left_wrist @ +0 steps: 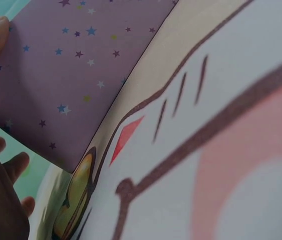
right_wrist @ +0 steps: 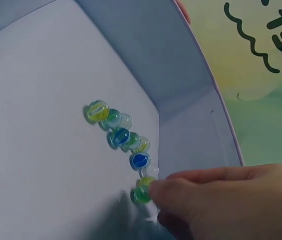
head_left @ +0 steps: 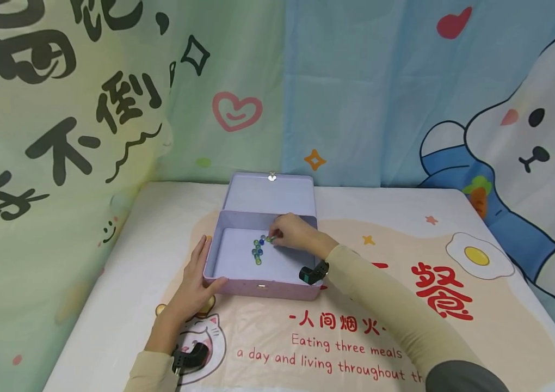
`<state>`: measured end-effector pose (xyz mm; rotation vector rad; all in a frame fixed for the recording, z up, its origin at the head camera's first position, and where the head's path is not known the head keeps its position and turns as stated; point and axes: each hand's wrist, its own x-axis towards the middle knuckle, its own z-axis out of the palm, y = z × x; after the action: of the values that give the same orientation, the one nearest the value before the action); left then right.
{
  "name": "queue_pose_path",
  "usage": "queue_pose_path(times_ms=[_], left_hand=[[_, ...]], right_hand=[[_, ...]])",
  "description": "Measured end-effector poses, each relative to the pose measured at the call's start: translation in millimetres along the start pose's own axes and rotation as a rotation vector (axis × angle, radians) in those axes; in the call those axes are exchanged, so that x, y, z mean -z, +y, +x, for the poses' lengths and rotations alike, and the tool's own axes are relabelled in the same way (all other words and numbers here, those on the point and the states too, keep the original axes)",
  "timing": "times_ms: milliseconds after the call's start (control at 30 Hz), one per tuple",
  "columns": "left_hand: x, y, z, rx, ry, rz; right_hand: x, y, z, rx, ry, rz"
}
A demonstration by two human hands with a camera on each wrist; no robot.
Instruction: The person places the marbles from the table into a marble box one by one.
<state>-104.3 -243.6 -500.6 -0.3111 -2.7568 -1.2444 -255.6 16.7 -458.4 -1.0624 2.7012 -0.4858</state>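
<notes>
A lilac tin box (head_left: 243,288) with a star pattern stands on the table, its hinged lid (head_left: 269,195) raised at the back. Inside, several glass marbles (head_left: 257,252) in green, blue and yellow lie in a crooked line on the white bottom. My left hand (head_left: 194,283) holds the box's front left corner, the thumb at the front and the fingers along the left side. Reaching inside, my right hand (head_left: 294,232) pinches a green marble (right_wrist: 141,194) with thumb and fingertip at one end of the line. Its other fingers are partly hidden.
A printed tablecloth (head_left: 346,348) with red lettering covers the table. Behind it hangs a patterned curtain (head_left: 336,98), close to the raised lid. The box walls (right_wrist: 195,120) rise around the marbles. Dark bands (head_left: 314,273) sit on both wrists.
</notes>
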Motion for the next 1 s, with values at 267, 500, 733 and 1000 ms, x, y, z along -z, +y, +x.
queue_pose_path(times_ms=[267, 500, 733, 1000], left_hand=[[-0.2, 0.2, -1.4, 0.023, -0.011, -0.002], [-1.0, 0.3, -1.1, 0.029, -0.011, -0.011], [-1.5, 1.7, 0.1, 0.030, -0.012, -0.004], [-2.9, 3.1, 0.3, 0.046, -0.023, -0.012]], right_hand=[[8.1, -1.9, -4.5, -0.004, 0.017, 0.059], [21.1, -9.7, -13.6, 0.042, 0.058, 0.071], [42.5, -12.1, -40.2, 0.043, 0.125, 0.123], [61.5, 1.3, -80.7, -0.011, 0.255, 0.191]])
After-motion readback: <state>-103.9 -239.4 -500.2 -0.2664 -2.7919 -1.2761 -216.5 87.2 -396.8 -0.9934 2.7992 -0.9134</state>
